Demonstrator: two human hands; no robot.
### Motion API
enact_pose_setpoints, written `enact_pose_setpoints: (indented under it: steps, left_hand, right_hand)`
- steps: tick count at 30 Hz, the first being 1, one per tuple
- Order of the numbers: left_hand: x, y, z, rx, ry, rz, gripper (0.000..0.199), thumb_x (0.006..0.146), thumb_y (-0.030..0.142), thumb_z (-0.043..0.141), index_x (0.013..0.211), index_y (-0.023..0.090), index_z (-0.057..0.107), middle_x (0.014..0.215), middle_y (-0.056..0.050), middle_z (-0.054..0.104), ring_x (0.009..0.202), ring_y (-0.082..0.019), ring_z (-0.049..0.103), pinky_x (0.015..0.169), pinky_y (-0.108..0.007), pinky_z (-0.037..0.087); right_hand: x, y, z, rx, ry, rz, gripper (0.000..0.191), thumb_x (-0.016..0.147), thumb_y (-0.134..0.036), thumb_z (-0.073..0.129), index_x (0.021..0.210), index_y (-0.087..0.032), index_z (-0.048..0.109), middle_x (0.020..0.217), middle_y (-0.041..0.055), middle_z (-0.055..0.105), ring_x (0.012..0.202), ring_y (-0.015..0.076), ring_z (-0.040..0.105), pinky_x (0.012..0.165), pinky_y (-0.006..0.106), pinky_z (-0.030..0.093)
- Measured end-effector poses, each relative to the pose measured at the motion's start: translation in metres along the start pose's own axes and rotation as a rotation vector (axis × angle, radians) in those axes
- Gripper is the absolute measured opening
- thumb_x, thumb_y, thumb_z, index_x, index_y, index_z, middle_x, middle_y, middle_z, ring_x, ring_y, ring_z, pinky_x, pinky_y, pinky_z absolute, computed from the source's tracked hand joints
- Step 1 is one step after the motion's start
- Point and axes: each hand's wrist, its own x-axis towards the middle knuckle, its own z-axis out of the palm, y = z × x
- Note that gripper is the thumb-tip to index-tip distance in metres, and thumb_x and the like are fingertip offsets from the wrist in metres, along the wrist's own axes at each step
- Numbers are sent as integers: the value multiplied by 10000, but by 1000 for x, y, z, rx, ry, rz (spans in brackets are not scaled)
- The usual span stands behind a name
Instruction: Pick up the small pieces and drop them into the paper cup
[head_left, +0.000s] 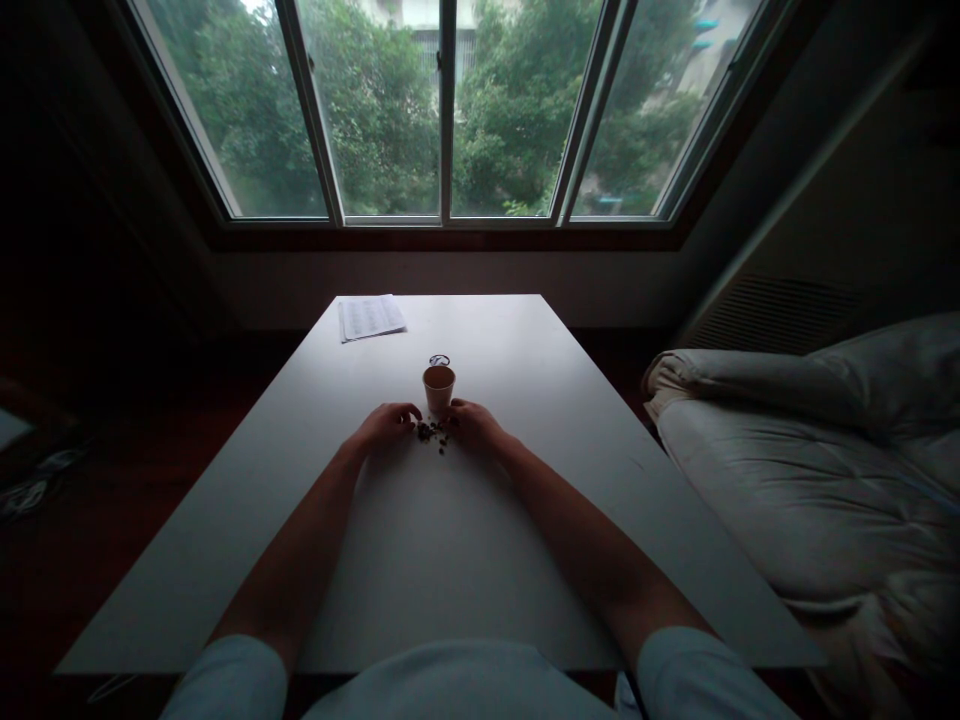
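Observation:
A small pile of dark bean-like pieces (426, 431) lies on the white table (442, 560), with a few strays scattered to its right and below. Just behind the pile stands an upright paper cup (439, 390); its bottom inside is not visible. My left hand (388, 426) rests at the pile's left edge, fingers bent and slightly apart, with nothing visible in them. On the right, my right hand (472, 424) is curled by the cup's base, its fingertips drawn together beside the loose pieces. Anything between those fingertips is too small to make out.
A thin dark looped object (439, 360) lies right behind the cup. Printed papers (371, 318) are at the table's far left corner. A padded, light-covered seat or bed (795, 480) stands right of the table. A sliding window (446, 110) spans the wall ahead.

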Motion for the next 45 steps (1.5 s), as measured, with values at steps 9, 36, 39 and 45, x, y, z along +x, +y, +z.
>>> enact_pose_setpoints:
  steps: [9,36,39,45]
  left_hand:
    - [2,-1,5,61,-13,-36,225,783,316,638,967,241,744,763,4,670,663,-127,556,627,-229,375]
    - [1,2,7,149,63,-39,167,808,245,603,910,229,735,811,-27,698,700,-145,585,648,-237,406]
    - [3,2,8,132,97,-8,155,824,233,585,895,215,722,837,-34,696,712,-146,583,658,-239,421]
    - [6,-2,11,62,185,36,120,838,219,576,889,207,683,897,-32,692,728,-133,594,691,-240,451]
  right_hand:
    - [-1,-10,-1,-54,-57,82,250,898,-272,574,1099,-226,716,1156,77,674,922,206,637,748,258,445]
    - [8,-8,6,609,282,269,117,750,-293,610,805,-190,613,684,-12,621,618,125,519,578,231,381]
    - [12,-11,5,804,291,284,176,757,-359,633,781,-194,578,670,-12,619,588,124,529,554,233,396]
    - [16,-24,-1,1101,298,346,252,727,-402,695,804,-204,561,712,-13,636,555,100,513,513,223,398]
